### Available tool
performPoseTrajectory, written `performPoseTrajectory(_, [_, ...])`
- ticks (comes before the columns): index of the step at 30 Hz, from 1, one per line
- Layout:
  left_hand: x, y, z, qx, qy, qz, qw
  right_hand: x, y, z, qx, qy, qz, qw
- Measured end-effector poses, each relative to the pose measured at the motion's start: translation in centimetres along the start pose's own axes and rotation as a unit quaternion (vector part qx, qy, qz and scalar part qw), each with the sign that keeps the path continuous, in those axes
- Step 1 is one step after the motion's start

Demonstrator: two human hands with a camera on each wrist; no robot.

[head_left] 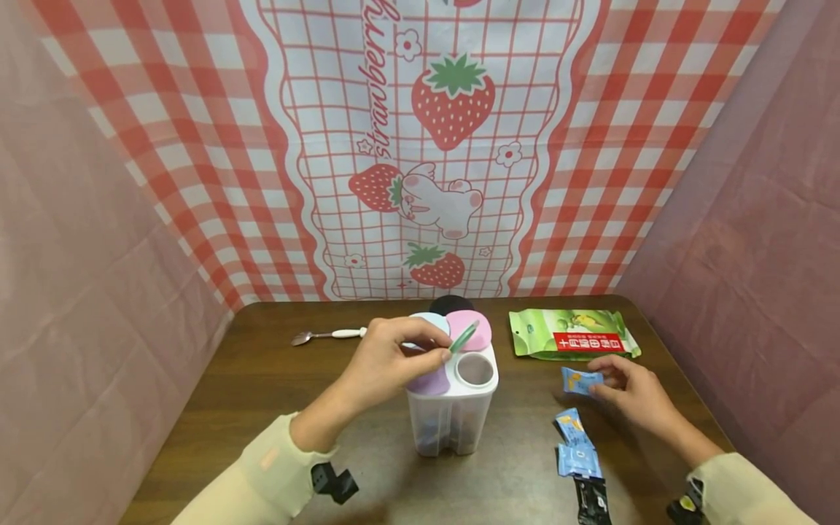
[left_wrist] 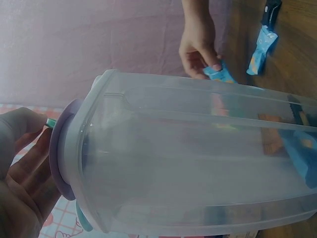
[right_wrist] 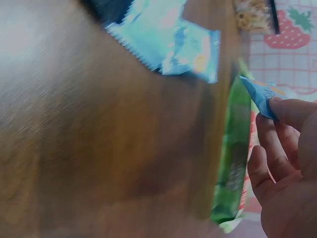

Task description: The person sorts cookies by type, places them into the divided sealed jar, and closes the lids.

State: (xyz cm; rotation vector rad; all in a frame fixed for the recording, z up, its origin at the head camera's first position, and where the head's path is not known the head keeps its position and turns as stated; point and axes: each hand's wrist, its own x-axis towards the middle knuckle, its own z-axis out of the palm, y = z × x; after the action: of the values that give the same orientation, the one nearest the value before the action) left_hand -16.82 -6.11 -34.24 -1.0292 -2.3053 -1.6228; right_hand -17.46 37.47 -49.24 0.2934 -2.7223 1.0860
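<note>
My left hand [head_left: 383, 357] pinches a green lid [head_left: 464, 337], tilted on edge above a clear plastic container [head_left: 453, 426] with a white top. Its front right opening [head_left: 475, 370] is uncovered; pink [head_left: 474, 321], light blue [head_left: 429, 319] and purple [head_left: 429, 383] lids cover the others. Through the container wall, a blue packet [left_wrist: 303, 158] shows inside. At the right, my right hand [head_left: 636, 394] pinches a small blue packet [head_left: 580, 380] between thumb and fingers, held above the table in the right wrist view.
Two more blue packets [head_left: 577, 461] and a black packet [head_left: 592, 499] lie in a column at the front right. Behind my right hand is a green package [head_left: 571, 334]. A white-handled spoon [head_left: 328, 335] lies at the left. Something round and black [head_left: 451, 303] stands behind the container.
</note>
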Motion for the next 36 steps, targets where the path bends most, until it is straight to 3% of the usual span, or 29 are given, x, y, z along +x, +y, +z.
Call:
performPoseTrajectory(7, [0.0, 0.0, 0.0, -0.002, 0.001, -0.001, 1.0000, 1.2, -2.9, -0.7, 0.033, 0.035, -0.039, 0.9981])
performPoseTrajectory(18, [0.0, 0.0, 0.0, 0.005, 0.001, 0.001, 1.0000, 2.7, -9.9, -2.5, 0.054, 0.079, -0.116, 0.9887])
performPoseTrajectory(29, [0.0, 0.1, -0.1, 0.005, 0.000, 0.004, 1.0000, 3.6, -16.9, -3.5, 0.105, 0.073, -0.223, 0.9665])
performPoseTrajectory(36, [0.0, 0.1, -0.1, 0.009, 0.000, 0.009, 0.9999, 3.5, -20.1, -2.5, 0.150, 0.039, -0.262, 0.9525])
